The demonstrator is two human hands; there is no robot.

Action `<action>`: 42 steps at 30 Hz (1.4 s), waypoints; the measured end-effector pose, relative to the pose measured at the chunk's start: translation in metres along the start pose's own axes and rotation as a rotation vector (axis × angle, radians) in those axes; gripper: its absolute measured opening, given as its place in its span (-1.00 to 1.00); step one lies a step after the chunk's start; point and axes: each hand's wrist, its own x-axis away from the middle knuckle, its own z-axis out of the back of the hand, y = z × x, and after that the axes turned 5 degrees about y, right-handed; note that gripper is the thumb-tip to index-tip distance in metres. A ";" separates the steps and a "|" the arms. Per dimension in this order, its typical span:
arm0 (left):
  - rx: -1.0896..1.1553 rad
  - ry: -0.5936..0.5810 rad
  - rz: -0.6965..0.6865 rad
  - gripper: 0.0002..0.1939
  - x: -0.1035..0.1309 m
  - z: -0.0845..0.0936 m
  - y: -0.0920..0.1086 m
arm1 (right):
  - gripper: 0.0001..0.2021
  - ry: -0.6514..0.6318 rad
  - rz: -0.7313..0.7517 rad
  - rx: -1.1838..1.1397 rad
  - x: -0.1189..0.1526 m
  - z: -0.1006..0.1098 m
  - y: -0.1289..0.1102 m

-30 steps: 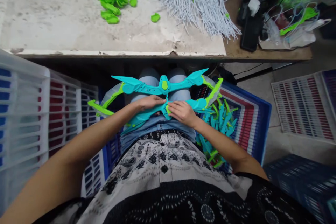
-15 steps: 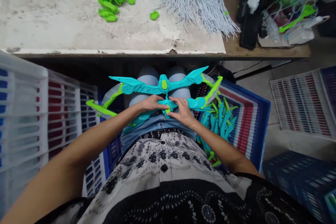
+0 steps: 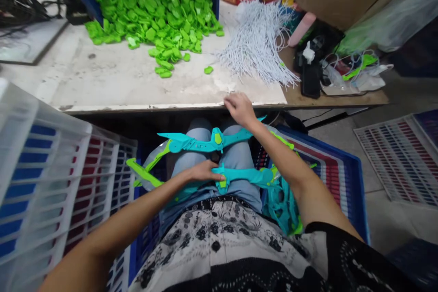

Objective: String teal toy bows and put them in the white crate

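Note:
Two turquoise bow-shaped plastic pieces with lime-green tips lie across my lap. My left hand [image 3: 205,171] grips the nearer bow piece [image 3: 246,175] at its middle, its thumb beside the green centre. The farther bow piece [image 3: 201,144] rests over the knees with no hand on its centre. My right hand [image 3: 240,108] is raised at the table's front edge, above the right part of the farther piece, with fingers curled; whether it holds anything small is hidden.
Lime-green parts [image 3: 164,9] spill from a blue crate onto the table [image 3: 112,82]. White strings [image 3: 256,45] lie at its right, beside a black phone [image 3: 310,80]. A white crate [image 3: 78,169] stands left; a blue-rimmed crate [image 3: 356,191] with turquoise parts stands right.
My right hand has left the nearer bow piece and moved forward to the table edge. My left hand stays on that piece. The view has tilted up, showing more of the table.

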 end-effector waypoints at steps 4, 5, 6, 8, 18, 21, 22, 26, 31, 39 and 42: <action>-0.111 0.224 -0.060 -0.50 0.010 -0.007 0.002 | -0.67 -0.003 0.065 0.167 -0.098 -0.030 0.005; -0.149 0.358 -0.105 -0.53 0.014 -0.007 0.003 | -0.67 -0.032 0.076 0.184 -0.113 -0.038 0.005; -0.206 0.511 -0.158 -0.58 0.018 -0.006 0.005 | -0.68 -0.057 0.083 0.197 -0.125 -0.045 0.005; -0.389 0.769 -0.254 -0.65 0.022 -0.002 0.010 | -0.71 -0.079 0.082 0.214 -0.139 -0.053 0.004; -0.928 0.590 -0.052 -0.25 -0.021 0.041 0.028 | -0.74 -0.279 -0.324 0.011 -0.114 -0.004 0.014; -0.724 0.461 -0.115 -0.28 -0.018 0.068 0.033 | -0.80 -0.293 -0.339 0.137 -0.109 0.005 0.022; -0.628 0.413 -0.123 -0.29 -0.015 0.078 0.035 | -0.79 -0.288 -0.317 0.172 -0.108 0.006 0.024; -0.332 0.256 -0.153 -0.39 -0.012 0.115 0.038 | -0.67 -0.195 -0.245 0.257 -0.100 0.006 0.028; -0.136 0.257 -0.127 -0.40 -0.024 0.137 0.032 | -0.68 -0.152 -0.292 0.252 -0.095 0.010 0.032; -0.070 0.241 -0.120 -0.44 -0.033 0.138 0.032 | -0.71 -0.099 0.025 0.111 -0.089 0.009 0.058; -0.050 0.210 -0.119 -0.45 -0.034 0.141 0.031 | -0.74 -0.184 0.164 0.003 -0.089 0.007 0.070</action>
